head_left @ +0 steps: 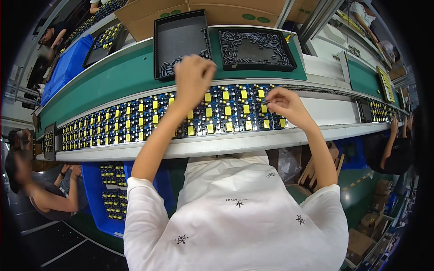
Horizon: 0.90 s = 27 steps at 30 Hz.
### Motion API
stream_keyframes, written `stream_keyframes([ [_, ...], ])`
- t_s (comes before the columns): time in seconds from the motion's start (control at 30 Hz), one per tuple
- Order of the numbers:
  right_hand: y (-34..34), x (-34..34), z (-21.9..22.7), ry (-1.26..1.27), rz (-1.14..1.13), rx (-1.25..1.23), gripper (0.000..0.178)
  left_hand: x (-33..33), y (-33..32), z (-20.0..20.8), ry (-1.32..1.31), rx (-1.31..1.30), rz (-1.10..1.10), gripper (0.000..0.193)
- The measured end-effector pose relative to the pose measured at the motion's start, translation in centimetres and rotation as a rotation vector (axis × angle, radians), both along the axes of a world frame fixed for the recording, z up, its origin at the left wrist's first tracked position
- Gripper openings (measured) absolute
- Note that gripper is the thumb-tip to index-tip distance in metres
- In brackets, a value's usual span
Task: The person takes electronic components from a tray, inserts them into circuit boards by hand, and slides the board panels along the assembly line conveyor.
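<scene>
My left hand (193,74) reaches over the near edge of a black tray (178,34) with small black cylindrical components (168,67) along its near side. Its fingers are curled together, and whatever they hold is hidden. Toward the right end of a long row of circuit boards (135,119), my right hand (287,106) is closed in a pinch. A small dark cylindrical component (265,102) shows at its fingertips, just above the boards. The boards carry yellow blocks and small blue and white parts.
A second black tray (257,67) of similar components stands to the right. The boards lie in a rail-edged conveyor line (253,141). Blue bins (92,198) hold more boards below left. Cardboard (149,16) rises behind the trays. Other people work at both sides.
</scene>
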State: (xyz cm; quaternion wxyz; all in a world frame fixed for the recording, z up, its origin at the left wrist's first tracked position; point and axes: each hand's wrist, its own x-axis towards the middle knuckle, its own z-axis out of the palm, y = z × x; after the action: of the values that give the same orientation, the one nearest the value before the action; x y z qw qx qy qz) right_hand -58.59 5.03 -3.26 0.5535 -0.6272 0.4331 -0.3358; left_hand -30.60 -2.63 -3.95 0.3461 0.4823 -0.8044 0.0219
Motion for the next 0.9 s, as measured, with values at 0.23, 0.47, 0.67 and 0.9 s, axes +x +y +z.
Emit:
stream_keyframes([
  [0.23,1.5,-0.3,-1.7,-0.040,-0.016,-0.049,0.015,4.2,-5.5,-0.9,0.033,0.333,0.048,0.013],
  [0.47,3.6,2.3,-0.4,0.414,0.082,-0.327,0.017,4.6,-6.8,-1.3,0.034,0.354,-0.069,0.016],
  [0.67,3.2,2.9,-0.7,0.567,0.161,-0.549,0.017,4.4,-6.5,-1.8,0.127,0.235,-0.061,0.014],
  [0.9,2.5,2.8,-0.5,0.611,0.272,-0.564,0.015,4.0,-4.2,0.2,0.307,0.092,-0.051,0.013],
])
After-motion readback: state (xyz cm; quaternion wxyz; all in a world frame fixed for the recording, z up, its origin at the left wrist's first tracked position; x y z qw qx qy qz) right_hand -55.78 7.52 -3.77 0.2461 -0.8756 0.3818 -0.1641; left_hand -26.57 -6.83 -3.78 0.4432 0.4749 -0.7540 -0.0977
